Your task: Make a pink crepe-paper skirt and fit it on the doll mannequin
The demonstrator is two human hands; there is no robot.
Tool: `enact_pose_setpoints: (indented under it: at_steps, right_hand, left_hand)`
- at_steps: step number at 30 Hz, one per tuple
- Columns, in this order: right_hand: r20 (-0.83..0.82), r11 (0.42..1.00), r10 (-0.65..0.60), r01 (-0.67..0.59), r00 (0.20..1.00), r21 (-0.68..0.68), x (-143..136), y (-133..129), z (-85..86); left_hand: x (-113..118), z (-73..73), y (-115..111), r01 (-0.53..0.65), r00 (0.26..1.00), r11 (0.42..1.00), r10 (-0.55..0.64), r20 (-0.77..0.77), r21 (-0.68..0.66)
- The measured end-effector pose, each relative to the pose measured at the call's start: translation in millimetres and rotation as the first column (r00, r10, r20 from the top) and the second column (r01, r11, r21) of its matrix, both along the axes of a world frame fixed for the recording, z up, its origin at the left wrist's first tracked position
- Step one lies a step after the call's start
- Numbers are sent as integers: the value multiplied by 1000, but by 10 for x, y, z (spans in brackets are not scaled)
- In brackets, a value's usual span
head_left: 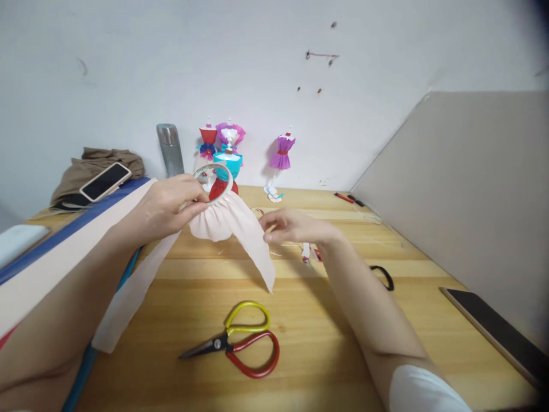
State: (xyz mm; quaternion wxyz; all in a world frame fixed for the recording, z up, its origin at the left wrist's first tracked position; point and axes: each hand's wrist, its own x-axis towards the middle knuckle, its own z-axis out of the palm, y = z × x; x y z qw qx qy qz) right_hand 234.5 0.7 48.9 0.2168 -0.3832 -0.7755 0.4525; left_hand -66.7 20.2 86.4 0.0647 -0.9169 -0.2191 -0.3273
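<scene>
My left hand pinches a pale ring together with the gathered top of a pale pink crepe strip. The strip fans in folds below the ring, and one end hangs down to the right. Another pale strip hangs at the left, below my left forearm. My right hand is beside the right edge of the strip, its fingers curled; whether they grip anything is not clear. Scissors with one yellow and one red handle lie on the table in front, blades pointing left.
Small dress forms in coloured paper dresses stand by the wall, with a metal flask left of them. A phone rests on brown cloth at the left. Black band, paper scraps and dark tablet-like object are at the right.
</scene>
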Motion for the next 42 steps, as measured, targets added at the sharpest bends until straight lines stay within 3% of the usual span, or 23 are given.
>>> enact_pose_setpoints:
  at_steps: [1,3,4,5,6,7,9,10,11,13,14,16,18,19,20,21,22,24,25,28,33,36,42]
  right_hand:
    - [-10,985,-132,133,991,108,34,-44,71]
    - [-92,890,-348,360,933,282,84,-178,231]
    - [-95,883,-335,347,938,315,86,-262,303]
    - [-52,928,-215,221,975,301,65,-351,357]
    - [4,967,-20,18,1000,253,17,-438,385]
    - [53,960,210,-216,976,176,-59,-520,384]
    - [165,825,555,-564,815,11,-273,-660,307]
    - [243,771,612,-636,753,32,-393,-720,249]
    - [354,764,571,-637,741,100,-507,-776,195]
    - [441,801,381,-529,812,281,-674,-878,132]
    - [355,831,281,-411,892,375,-717,-922,133]
    - [44,841,-8,-17,999,541,-724,-973,183]
    - [-275,706,-285,395,918,588,-661,-943,244]
    - [-367,630,-371,522,853,575,-622,-894,260]
    - [-415,595,-417,588,809,548,-585,-825,259]
    - [-429,628,-428,603,795,491,-556,-743,243]
    - [-416,721,-413,570,810,394,-536,-656,212]
    - [-372,907,-339,405,864,116,-529,-499,130]
    - [-385,950,-293,312,875,-14,-538,-442,89]
    - [-480,951,-255,128,840,-281,-576,-373,17]
    - [-559,890,-281,-6,780,-456,-580,-400,36]
    - [-559,891,-276,-10,782,-454,-598,-389,11]
    - [-521,957,-244,118,818,-264,-658,-373,-56]
  left_hand:
    - [-1,16,-12,9,1000,1000,-9,-1,9]
    - [0,44,-35,28,1000,998,-27,-6,49]
    - [0,56,-46,35,999,996,-34,-10,80]
    - [1,67,-58,39,999,992,-37,-17,117]
    - [0,77,-69,39,999,987,-36,-23,154]
    - [-1,85,-82,37,999,981,-32,-29,190]
    - [-6,99,-108,31,999,968,-22,-40,248]
    - [-10,104,-119,28,999,963,-16,-45,266]
    - [-14,108,-129,25,999,960,-11,-49,279]
    - [-24,110,-141,8,999,959,8,-54,284]
    - [-28,109,-142,-6,998,961,23,-57,277]
    - [-33,101,-136,-28,997,967,46,-65,255]
    - [-28,90,-131,-33,996,975,50,-72,219]
    - [-20,85,-131,-27,997,980,41,-72,195]
    - [-9,82,-135,-15,997,986,26,-67,169]
    - [4,80,-142,-3,998,990,12,-61,138]
    - [19,80,-152,9,998,994,-3,-55,108]
    - [48,82,-174,28,999,997,-26,-45,67]
    - [59,83,-183,35,998,998,-32,-44,57]
    - [80,80,-189,33,998,998,-30,-61,58]
    - [100,43,-144,10,994,989,6,-111,148]
    - [116,22,-127,0,993,982,22,-117,189]
    - [127,6,-122,14,997,994,-5,-77,112]
